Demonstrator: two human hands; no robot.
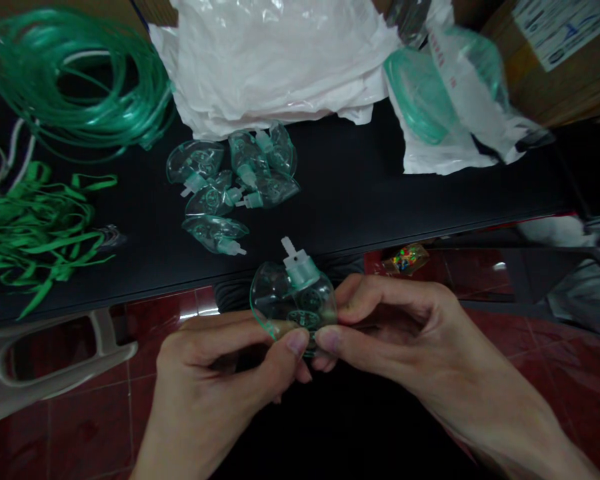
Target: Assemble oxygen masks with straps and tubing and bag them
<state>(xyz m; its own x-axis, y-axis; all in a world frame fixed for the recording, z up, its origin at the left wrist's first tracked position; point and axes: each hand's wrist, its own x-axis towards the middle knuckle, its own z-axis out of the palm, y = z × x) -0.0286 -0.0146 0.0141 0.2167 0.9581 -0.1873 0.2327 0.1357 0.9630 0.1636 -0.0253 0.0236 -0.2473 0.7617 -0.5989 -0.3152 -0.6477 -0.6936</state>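
Between my two hands is a clear green-tinted oxygen mask [305, 293], its connector and white tip pointing away from me. My left hand [230, 367] pinches the lower left edge, thumb on top. From the right, my right hand [390, 327] grips the same mask, its thumb close to the left thumb. Both thumbs press near a round vent at the bottom of the mask; what lies under them is hidden. Several similar masks [235, 173] lie in a loose group on the dark table [350, 187] beyond my hands.
Coiled green tubing [145, 87] sits at the back left, with a heap of green elastic straps [40, 220] in front. White plastic bags [280, 60] lie at the back. Packaged tubing [425, 100] and a cardboard box [555, 60] stand right. A plastic stool [55, 380] is below left.
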